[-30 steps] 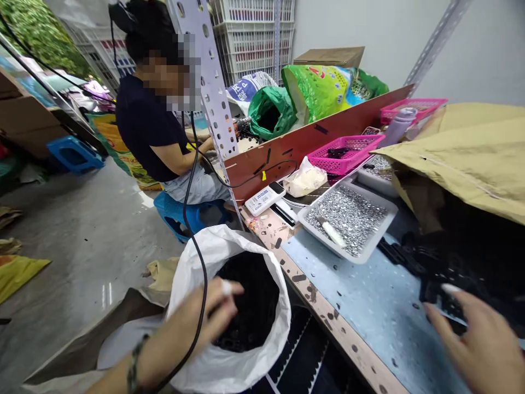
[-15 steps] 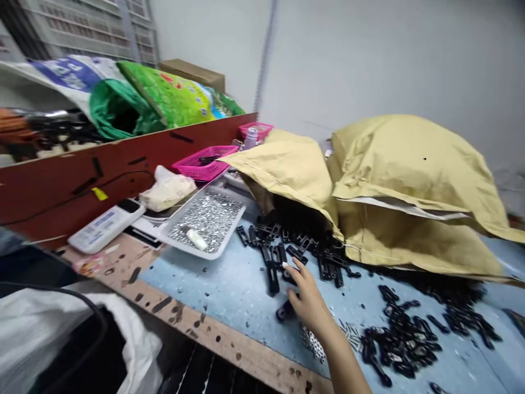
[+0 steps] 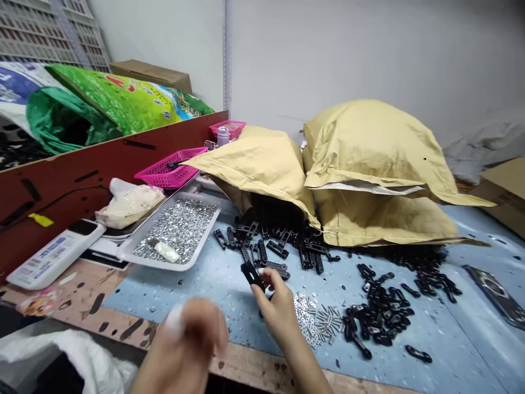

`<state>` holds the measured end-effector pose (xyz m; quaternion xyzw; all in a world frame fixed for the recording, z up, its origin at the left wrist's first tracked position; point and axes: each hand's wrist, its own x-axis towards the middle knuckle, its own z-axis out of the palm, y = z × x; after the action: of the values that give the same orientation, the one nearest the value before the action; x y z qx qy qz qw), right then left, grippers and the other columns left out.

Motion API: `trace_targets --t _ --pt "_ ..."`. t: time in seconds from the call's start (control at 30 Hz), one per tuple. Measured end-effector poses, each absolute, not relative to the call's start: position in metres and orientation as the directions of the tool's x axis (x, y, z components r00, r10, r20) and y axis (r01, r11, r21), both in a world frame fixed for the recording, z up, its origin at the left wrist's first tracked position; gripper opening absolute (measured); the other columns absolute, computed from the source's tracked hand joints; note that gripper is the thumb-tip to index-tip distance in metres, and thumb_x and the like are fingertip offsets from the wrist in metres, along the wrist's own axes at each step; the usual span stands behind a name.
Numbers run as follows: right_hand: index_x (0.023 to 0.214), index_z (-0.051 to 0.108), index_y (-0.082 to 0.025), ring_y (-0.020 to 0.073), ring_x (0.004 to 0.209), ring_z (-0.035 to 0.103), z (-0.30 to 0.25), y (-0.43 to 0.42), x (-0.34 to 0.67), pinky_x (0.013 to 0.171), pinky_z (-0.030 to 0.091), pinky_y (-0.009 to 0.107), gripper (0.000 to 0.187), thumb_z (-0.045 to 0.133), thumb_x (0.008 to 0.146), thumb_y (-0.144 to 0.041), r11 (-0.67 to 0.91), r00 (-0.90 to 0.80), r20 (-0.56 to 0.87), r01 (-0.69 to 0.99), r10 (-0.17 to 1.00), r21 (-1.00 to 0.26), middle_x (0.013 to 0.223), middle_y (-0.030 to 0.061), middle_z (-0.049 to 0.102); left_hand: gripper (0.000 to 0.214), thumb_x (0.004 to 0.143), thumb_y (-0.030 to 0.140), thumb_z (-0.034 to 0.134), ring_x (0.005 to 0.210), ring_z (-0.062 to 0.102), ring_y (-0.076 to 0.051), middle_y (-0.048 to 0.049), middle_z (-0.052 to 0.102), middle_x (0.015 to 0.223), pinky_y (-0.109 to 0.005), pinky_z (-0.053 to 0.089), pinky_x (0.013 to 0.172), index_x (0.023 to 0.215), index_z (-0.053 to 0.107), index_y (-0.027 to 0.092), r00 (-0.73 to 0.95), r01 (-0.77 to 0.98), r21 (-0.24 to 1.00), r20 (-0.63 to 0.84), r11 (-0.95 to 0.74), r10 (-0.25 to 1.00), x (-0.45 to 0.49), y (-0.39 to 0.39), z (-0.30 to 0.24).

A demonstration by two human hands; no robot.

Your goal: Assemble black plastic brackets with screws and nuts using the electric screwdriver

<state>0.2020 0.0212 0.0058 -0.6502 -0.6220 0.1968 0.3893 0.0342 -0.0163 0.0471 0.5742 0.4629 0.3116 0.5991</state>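
My right hand (image 3: 279, 309) pinches one black plastic piece (image 3: 251, 273) between thumb and fingertips. It holds the piece tilted, just above the blue mat (image 3: 197, 284) and in the near middle of the bench. I judge that lifting it by one end keeps the rest of the piece free and facing me. The wrist comes in from the near edge, the forearm angles to the far left, and the fingers curl round the piece.

My left hand (image 3: 192, 339) hangs nearer and further left, over the bench edge. It is too blurred for me to tell whether its fingers are spread or closed.

A small heap of silver hardware (image 3: 318, 320) lies just right of my right hand, probably for easy reach. The tan sacks (image 3: 369, 164) lie on their sides at the far side, and loose black pieces (image 3: 385, 317) spill from them towards me. A tray of metal bits (image 3: 176, 227) sits to the far left.
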Motion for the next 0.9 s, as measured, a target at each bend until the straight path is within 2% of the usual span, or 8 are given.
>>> trace_targets --t 0.1,0.2,0.37,0.47,0.6,0.67,0.77,0.9 --pt "0.095 0.055 -0.021 0.0167 0.078 0.061 0.017 0.000 0.201 0.071 0.050 0.028 0.018 0.058 0.078 -0.019 0.148 0.140 0.229 0.435 0.963 -0.888 0.088 0.0012 0.065 0.051 0.088 0.060 0.045 0.125 0.046 -0.027 -0.0046 0.053 0.133 -0.042 0.046 0.099 0.130 0.048 0.032 0.293 -0.048 0.974 -0.197 0.221 0.935 0.061 0.009 0.034" --pt "0.101 0.058 -0.023 0.0178 0.090 0.061 0.020 -0.012 0.225 0.080 0.050 0.029 0.021 0.055 0.081 -0.018 0.220 -0.007 0.247 0.474 0.969 -0.852 0.098 0.0024 0.066 0.055 0.075 0.064 0.060 0.120 0.051 -0.028 -0.0075 0.060 0.123 -0.038 0.045 0.100 0.112 0.060 0.023 0.238 -0.207 0.917 -0.292 0.342 0.926 0.088 0.018 0.018" --pt "0.090 0.058 -0.021 0.0207 0.071 0.063 0.015 -0.042 0.338 0.061 0.050 0.031 0.018 0.041 0.089 -0.026 -0.266 0.491 0.257 0.760 0.833 -0.593 0.082 0.0068 0.065 0.045 0.074 0.062 0.061 0.081 0.065 -0.024 -0.0076 0.067 0.091 -0.029 0.051 0.059 0.088 0.059 0.019 0.544 0.047 0.901 -0.385 0.431 0.746 0.107 0.023 -0.001" --pt "0.082 0.054 -0.022 0.0219 0.062 0.060 0.002 -0.075 0.379 0.051 0.045 0.029 0.008 0.052 0.082 -0.029 -0.363 0.502 0.225 0.811 0.835 -0.459 0.069 0.0031 0.061 0.047 0.074 0.060 0.058 0.093 0.062 -0.026 -0.0100 0.064 0.101 -0.025 0.045 0.053 0.096 0.059 0.019 0.586 0.197 0.924 -0.379 0.328 0.716 0.114 0.038 -0.004" --pt "0.086 0.056 -0.023 0.0232 0.077 0.063 -0.019 -0.103 0.380 0.062 0.049 0.031 0.012 0.047 0.079 -0.019 -0.361 0.438 0.231 0.879 0.869 -0.310 0.081 0.0053 0.063 0.043 0.079 0.054 0.049 0.077 0.058 -0.022 -0.0021 0.059 0.078 -0.027 0.043 0.059 0.107 0.051 0.021 0.417 0.331 0.927 -0.309 0.174 0.855 0.117 0.055 0.001" --pt "0.088 0.059 -0.022 0.0236 0.081 0.062 -0.022 -0.106 0.373 0.068 0.050 0.033 0.018 0.042 0.082 -0.017 -0.330 0.431 0.249 0.873 0.867 -0.360 0.083 0.0062 0.062 0.038 0.082 0.052 0.047 0.070 0.055 -0.020 0.0010 0.055 0.071 -0.028 0.042 0.061 0.106 0.050 0.022 0.434 0.368 0.922 -0.283 0.119 0.856 0.117 0.053 0.006" --pt "0.097 0.061 -0.022 0.0207 0.080 0.061 -0.014 -0.101 0.357 0.069 0.051 0.032 0.023 0.039 0.091 -0.024 -0.193 0.429 0.241 0.748 0.871 -0.635 0.089 0.0067 0.059 0.034 0.085 0.051 0.044 0.072 0.056 -0.020 -0.0011 0.059 0.078 -0.028 0.042 0.063 0.103 0.050 0.022 0.598 0.380 0.922 -0.303 0.070 0.742 0.119 0.039 0.014" --pt "0.102 0.059 -0.021 0.0130 0.060 0.055 0.005 -0.081 0.318 0.052 0.047 0.024 0.021 0.051 0.090 -0.037 -0.039 0.419 0.089 0.286 0.904 -0.957 0.083 0.0027 0.056 0.026 0.092 0.045 0.038 0.072 0.056 -0.018 -0.0024 0.061 0.087 -0.028 0.042 0.065 0.097 0.048 0.022 0.741 0.379 0.925 -0.279 -0.037 0.610 0.131 0.025 0.027"
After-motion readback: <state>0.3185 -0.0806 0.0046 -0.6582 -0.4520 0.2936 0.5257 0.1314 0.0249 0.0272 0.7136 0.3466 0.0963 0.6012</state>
